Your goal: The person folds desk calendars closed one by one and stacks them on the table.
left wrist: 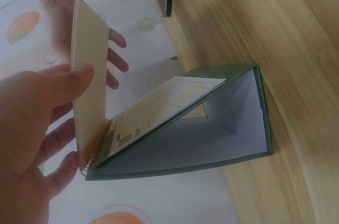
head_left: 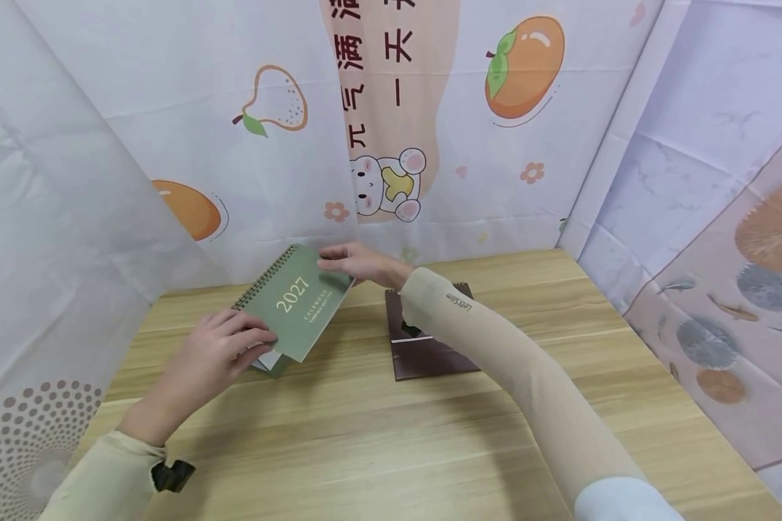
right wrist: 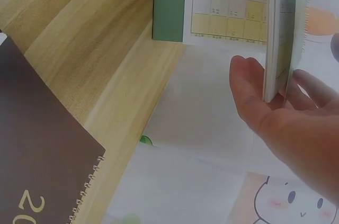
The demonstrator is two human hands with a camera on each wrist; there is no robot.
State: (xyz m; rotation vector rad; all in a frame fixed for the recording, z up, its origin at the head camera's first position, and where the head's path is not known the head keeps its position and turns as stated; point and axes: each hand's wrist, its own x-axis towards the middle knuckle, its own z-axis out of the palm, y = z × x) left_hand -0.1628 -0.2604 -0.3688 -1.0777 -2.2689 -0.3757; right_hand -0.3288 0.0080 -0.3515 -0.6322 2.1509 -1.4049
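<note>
A green spiral-bound desk calendar (head_left: 293,304) marked 2027 is at the left of the table, its cover and a stack of pages lifted away from the stand. My left hand (head_left: 218,347) grips the lifted stack at its near corner, thumb on one face and fingers behind. At the far edge, my right hand (head_left: 365,264) holds the same stack between thumb and fingers. The left wrist view shows the green triangular stand (left wrist: 265,113) with a printed page (left wrist: 164,110) lying on its slope. In the right wrist view, the raised pages (right wrist: 270,49) appear edge-on between the fingers.
A dark brown spiral-bound calendar (head_left: 423,358) stands right of the green one, partly covered by my right forearm. The wooden table (head_left: 365,449) meets a printed cloth (head_left: 287,181) at the back. Cloth also hangs at both sides.
</note>
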